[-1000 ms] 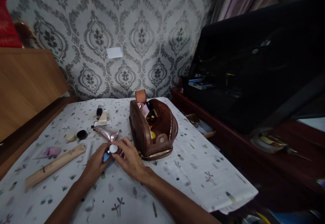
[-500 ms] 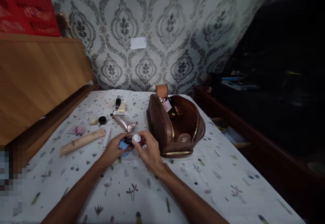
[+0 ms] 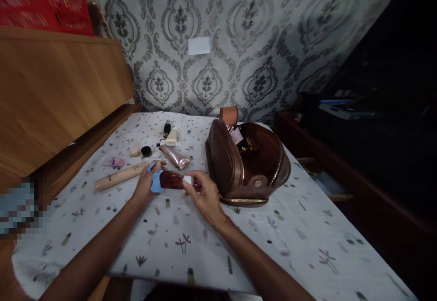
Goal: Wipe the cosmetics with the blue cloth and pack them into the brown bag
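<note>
A dark red-brown bottle (image 3: 171,180) lies sideways between my hands, just above the printed cloth. My right hand (image 3: 205,197) grips its white-capped right end, thumb and fingers closed around the cap (image 3: 187,181). At the other end my left hand (image 3: 145,183) is closed on a blue cloth (image 3: 156,182), which touches the bottle. The left fingertips are partly hidden behind the cloth. Beyond the left hand lies a beige tube (image 3: 119,176), and a pink metallic tube (image 3: 175,157) rests behind the bottle. To the right stands a brown leather bag (image 3: 223,169), unzipped, with several cosmetics inside.
Farther back lie a black-capped bottle (image 3: 167,128), a cream tube (image 3: 172,136), a round black lid (image 3: 146,151), a cream jar (image 3: 135,150) and a pink item (image 3: 118,161). A wooden cabinet (image 3: 64,87) borders the left side; a patterned wall (image 3: 225,28) stands behind.
The bottle has turned from pointing towards me to lying sideways, more of its body showing. My left hand has moved to its left end with the blue cloth. The view has shifted slightly.
</note>
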### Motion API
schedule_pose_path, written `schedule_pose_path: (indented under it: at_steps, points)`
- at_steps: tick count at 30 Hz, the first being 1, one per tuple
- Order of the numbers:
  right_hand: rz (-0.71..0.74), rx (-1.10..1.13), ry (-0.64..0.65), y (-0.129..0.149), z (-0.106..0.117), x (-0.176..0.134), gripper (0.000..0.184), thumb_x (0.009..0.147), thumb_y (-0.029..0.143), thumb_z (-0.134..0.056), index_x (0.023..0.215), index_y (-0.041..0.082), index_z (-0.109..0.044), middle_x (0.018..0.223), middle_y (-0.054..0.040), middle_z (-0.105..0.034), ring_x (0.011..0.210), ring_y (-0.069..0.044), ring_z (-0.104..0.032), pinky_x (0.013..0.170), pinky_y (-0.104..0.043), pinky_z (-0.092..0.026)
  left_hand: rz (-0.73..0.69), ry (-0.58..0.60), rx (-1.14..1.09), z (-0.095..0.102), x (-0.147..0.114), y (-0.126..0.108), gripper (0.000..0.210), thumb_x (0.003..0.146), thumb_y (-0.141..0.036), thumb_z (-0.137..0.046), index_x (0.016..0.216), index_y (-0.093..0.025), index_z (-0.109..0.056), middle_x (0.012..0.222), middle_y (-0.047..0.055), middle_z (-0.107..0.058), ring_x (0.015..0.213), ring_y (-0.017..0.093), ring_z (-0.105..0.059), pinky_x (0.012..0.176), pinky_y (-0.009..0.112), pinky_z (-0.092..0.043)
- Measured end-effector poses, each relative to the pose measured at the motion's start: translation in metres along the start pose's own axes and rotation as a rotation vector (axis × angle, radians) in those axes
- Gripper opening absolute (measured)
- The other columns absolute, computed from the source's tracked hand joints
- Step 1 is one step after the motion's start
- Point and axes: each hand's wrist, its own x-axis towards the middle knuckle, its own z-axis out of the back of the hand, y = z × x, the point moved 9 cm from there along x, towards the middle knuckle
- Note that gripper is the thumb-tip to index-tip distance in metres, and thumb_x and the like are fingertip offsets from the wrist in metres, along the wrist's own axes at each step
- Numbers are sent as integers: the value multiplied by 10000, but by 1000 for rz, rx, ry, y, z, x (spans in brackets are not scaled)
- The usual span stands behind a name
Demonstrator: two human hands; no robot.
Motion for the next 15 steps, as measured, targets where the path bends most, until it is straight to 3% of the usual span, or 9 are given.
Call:
schedule_pose_path:
  at_steps: [6,12,15]
  points:
    - [-146,242,-25,-13,-7,-3,269,862,440,-609,952,193,-551,727,27,-587,576,-132,-631,560,-251,-524,67,39,-132,-8,-5,0,491,692,-601,-758,870,-155,-662,705,-8,-657,611,125,-620,557,227,-505]
    - [-203,323,-99,-23,-3,-2,333,833,508,-633,912,200,-533,682,42,-565,521,-123,-601,495,-244,-507,76,299,-22,-29,-17,0,638,732,-679,-675,1127,-181,-618,818,32,-689,610,137,-617,437,200,-466]
    - [-184,350,-115,-20,-1,-3,316,826,487,-643,903,202,-533,672,54,-544,489,-93,-558,482,-223,-504,107,359,79,-28,-20,3,592,686,-589,-765,1080,-166,-639,871,61,-703,569,120,-596,406,185,-457]
